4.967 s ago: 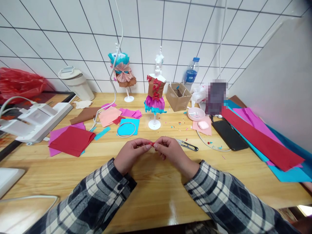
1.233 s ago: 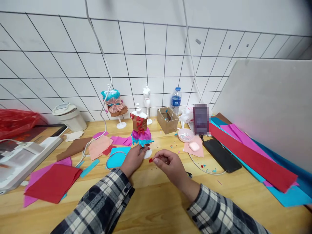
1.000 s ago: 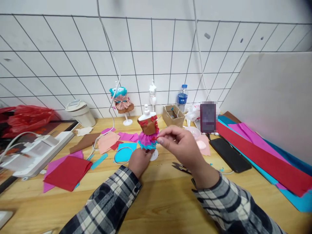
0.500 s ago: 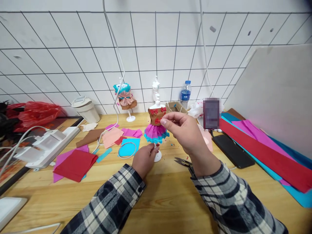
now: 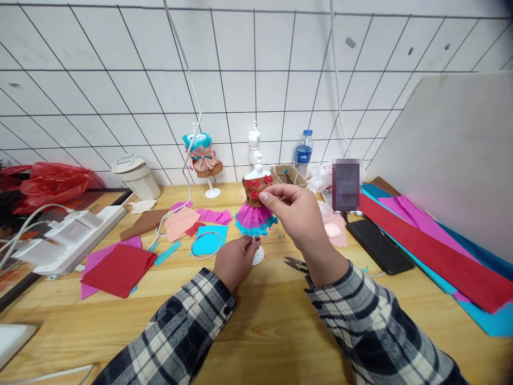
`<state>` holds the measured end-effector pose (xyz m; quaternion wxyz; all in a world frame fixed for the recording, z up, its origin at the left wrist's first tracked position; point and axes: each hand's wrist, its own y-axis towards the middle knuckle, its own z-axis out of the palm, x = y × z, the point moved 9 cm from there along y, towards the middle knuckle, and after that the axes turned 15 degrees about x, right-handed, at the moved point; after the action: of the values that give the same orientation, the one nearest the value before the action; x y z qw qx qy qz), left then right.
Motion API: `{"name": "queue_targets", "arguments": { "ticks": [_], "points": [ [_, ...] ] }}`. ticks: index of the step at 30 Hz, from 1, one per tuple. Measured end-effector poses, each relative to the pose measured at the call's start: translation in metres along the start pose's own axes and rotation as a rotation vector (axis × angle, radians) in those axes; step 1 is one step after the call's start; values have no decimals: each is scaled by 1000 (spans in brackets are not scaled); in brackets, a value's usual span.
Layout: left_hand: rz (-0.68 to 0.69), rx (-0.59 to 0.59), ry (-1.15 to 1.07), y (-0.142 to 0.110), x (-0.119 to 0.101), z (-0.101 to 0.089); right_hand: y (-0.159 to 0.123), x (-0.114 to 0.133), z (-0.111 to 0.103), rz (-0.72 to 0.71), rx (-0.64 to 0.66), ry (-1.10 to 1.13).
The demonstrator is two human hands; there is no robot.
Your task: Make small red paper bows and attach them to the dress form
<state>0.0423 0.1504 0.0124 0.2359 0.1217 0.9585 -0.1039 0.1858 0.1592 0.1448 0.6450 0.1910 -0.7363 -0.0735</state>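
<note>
There are three mannequins point(image 5: 258, 172) point(image 5: 204, 160) point(image 5: 254, 143), three visible red bows point(image 5: 252, 184) point(image 5: 268, 179) point(image 5: 255, 195), two hands point(image 5: 234, 262) point(image 5: 296, 216), one bottle point(image 5: 303, 153), one box point(image 5: 298, 179).

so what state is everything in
Dressed figure: upright, left hand gripping its stand
Red bow: at the brown bodice, pinched by right hand
Bare figure: upright, undressed
Snips: lying down, blades apart, handles hidden
Bottle: upright, capped
Cup: lid on
Cardboard box: open-topped
Phone: flat, screen dark
Power strip: chargers plugged in

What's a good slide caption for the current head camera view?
The left hand grips the stand of a dressed mannequin while the right hand holds a red bow at its brown top.
</note>
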Motion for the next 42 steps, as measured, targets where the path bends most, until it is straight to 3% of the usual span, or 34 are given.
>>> {"name": "queue_targets", "arguments": {
  "ticks": [22,42],
  "points": [
    [23,4,-82,2,2,1,2,-11,-1,20,-45,-8],
    [23,-4,-18,1,1,1,0,-2,1,-21,-64,-76]
  ]
}}
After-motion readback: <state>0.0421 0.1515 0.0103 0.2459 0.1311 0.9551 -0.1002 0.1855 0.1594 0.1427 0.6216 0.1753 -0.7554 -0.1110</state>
